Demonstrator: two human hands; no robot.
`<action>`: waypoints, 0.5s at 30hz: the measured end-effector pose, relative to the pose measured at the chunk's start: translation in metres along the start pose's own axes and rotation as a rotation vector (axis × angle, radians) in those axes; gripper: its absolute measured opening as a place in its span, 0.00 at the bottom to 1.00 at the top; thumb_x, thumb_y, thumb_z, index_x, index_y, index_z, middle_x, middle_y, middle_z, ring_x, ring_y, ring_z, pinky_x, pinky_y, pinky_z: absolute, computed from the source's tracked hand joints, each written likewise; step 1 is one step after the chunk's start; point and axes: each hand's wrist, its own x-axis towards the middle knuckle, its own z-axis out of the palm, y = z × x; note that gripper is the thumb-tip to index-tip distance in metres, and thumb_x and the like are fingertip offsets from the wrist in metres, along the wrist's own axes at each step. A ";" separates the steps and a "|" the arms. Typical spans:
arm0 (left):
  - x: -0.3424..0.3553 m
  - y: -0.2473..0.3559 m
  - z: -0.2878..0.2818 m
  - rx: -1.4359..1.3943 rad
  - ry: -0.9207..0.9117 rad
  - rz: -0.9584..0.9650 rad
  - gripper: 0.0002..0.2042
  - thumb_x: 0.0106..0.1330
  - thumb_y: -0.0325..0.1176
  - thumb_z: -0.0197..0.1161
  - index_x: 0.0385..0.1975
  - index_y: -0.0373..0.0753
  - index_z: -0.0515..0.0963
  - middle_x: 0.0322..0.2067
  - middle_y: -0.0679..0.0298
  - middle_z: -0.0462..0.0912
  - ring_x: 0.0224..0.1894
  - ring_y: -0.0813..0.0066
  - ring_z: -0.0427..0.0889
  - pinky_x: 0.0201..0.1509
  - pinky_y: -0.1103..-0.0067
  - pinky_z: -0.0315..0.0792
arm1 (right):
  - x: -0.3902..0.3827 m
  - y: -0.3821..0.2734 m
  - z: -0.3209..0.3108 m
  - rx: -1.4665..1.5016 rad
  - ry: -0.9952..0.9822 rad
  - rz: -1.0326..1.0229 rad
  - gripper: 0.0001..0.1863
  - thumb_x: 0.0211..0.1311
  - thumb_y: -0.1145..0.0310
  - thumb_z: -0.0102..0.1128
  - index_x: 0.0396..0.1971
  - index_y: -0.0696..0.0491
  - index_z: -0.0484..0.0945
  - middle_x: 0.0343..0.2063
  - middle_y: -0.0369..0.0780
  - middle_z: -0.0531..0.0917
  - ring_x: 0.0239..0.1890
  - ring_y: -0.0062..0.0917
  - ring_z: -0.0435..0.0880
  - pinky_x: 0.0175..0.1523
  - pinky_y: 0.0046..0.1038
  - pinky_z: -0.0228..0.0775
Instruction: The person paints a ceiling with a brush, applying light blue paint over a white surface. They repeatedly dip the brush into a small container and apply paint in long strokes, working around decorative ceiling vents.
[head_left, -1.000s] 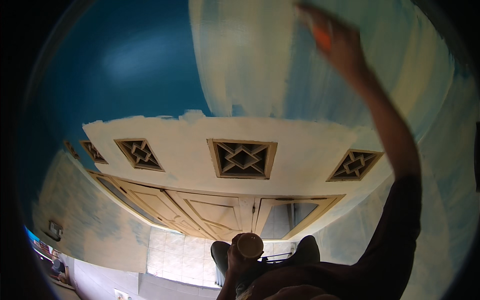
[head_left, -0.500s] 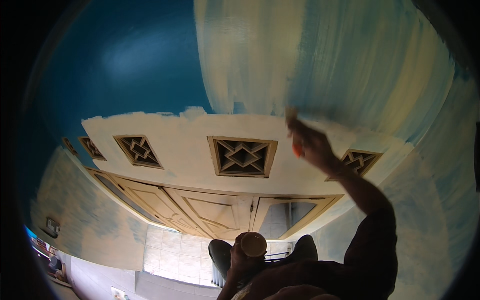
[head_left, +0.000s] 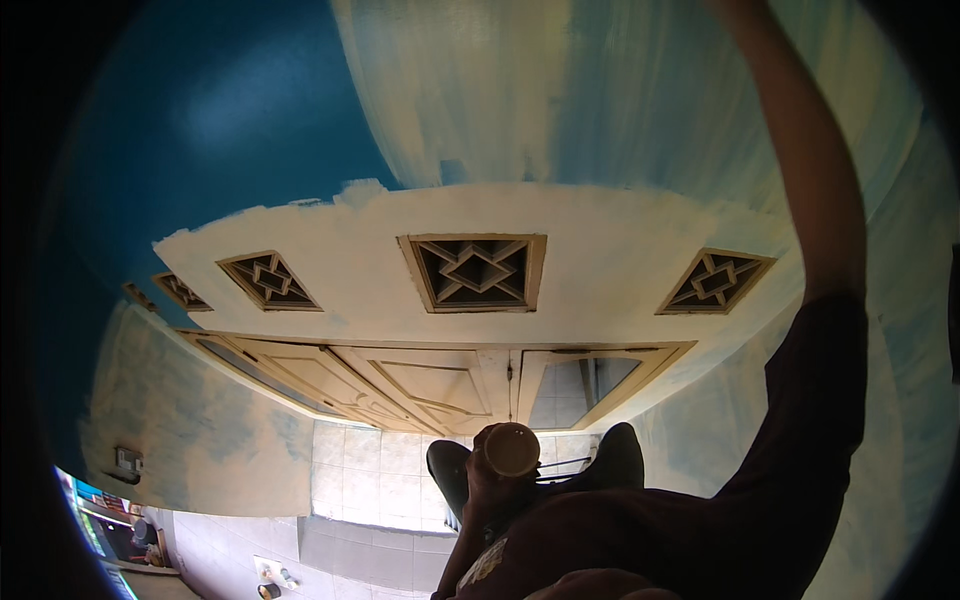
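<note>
Blue-and-cream wall (head_left: pixel 240 110) fills the space ahead of the person. Toward its upper left, deep blue lies solid, so that stretch looks wholly uncovered. Toward its upper right, cream runs over the blue in thin streaks (head_left: pixel 640 110) with plenty showing through; I'd call that part half covered at best. Along the lower edge, a cream band (head_left: pixel 600 240) looks nearly finished, though ragged where it meets the blue. Panelled doors (head_left: pixel 425 385) stand below it. From where I watch, the right forearm (head_left: pixel 815 170) rises past the top of view; the right hand is out of sight, so I cannot tell what it grips. Square lattice vents (head_left: pixel 477 273) sit in the band. Low before the chest, the left hand (head_left: pixel 484 478) is curled around a round tub (head_left: pixel 511 450).
</note>
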 end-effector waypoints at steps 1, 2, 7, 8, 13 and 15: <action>-0.010 0.005 -0.005 -0.004 0.073 -0.080 0.30 0.48 0.34 0.79 0.51 0.34 0.74 0.42 0.56 0.84 0.44 0.65 0.87 0.46 0.71 0.82 | -0.037 -0.032 0.043 0.064 -0.097 0.054 0.13 0.64 0.73 0.60 0.49 0.56 0.76 0.35 0.48 0.84 0.34 0.36 0.86 0.35 0.33 0.79; -0.008 0.005 -0.004 -0.001 0.014 -0.108 0.31 0.47 0.34 0.80 0.52 0.35 0.73 0.44 0.55 0.84 0.45 0.64 0.86 0.47 0.71 0.82 | -0.093 -0.030 0.057 0.015 -0.226 0.089 0.20 0.61 0.73 0.63 0.54 0.53 0.75 0.44 0.47 0.83 0.41 0.34 0.86 0.40 0.32 0.80; -0.015 -0.023 -0.006 0.068 -0.077 -0.061 0.33 0.46 0.36 0.81 0.53 0.36 0.73 0.46 0.55 0.84 0.45 0.59 0.86 0.47 0.70 0.81 | -0.265 -0.165 -0.004 0.517 -0.215 0.111 0.29 0.48 0.73 0.72 0.54 0.54 0.75 0.52 0.44 0.82 0.52 0.35 0.85 0.51 0.31 0.83; -0.016 -0.029 -0.007 0.071 -0.101 -0.029 0.33 0.45 0.37 0.81 0.53 0.36 0.73 0.46 0.55 0.84 0.45 0.58 0.86 0.47 0.69 0.81 | -0.296 -0.187 -0.023 0.638 -0.327 0.201 0.30 0.48 0.76 0.72 0.55 0.54 0.75 0.53 0.44 0.82 0.53 0.35 0.85 0.52 0.31 0.83; -0.029 -0.032 -0.020 0.049 -0.071 0.014 0.34 0.44 0.37 0.82 0.52 0.35 0.74 0.47 0.53 0.83 0.46 0.56 0.86 0.48 0.69 0.81 | -0.245 -0.154 -0.053 0.904 -0.328 0.403 0.34 0.50 0.90 0.62 0.60 0.54 0.73 0.55 0.43 0.82 0.52 0.30 0.86 0.55 0.29 0.81; -0.032 -0.033 -0.020 0.048 -0.087 -0.043 0.33 0.44 0.37 0.82 0.51 0.35 0.75 0.48 0.53 0.82 0.47 0.57 0.85 0.49 0.69 0.80 | -0.197 -0.106 -0.040 1.071 0.005 0.574 0.23 0.58 0.86 0.60 0.55 0.59 0.76 0.49 0.44 0.85 0.45 0.27 0.88 0.49 0.26 0.80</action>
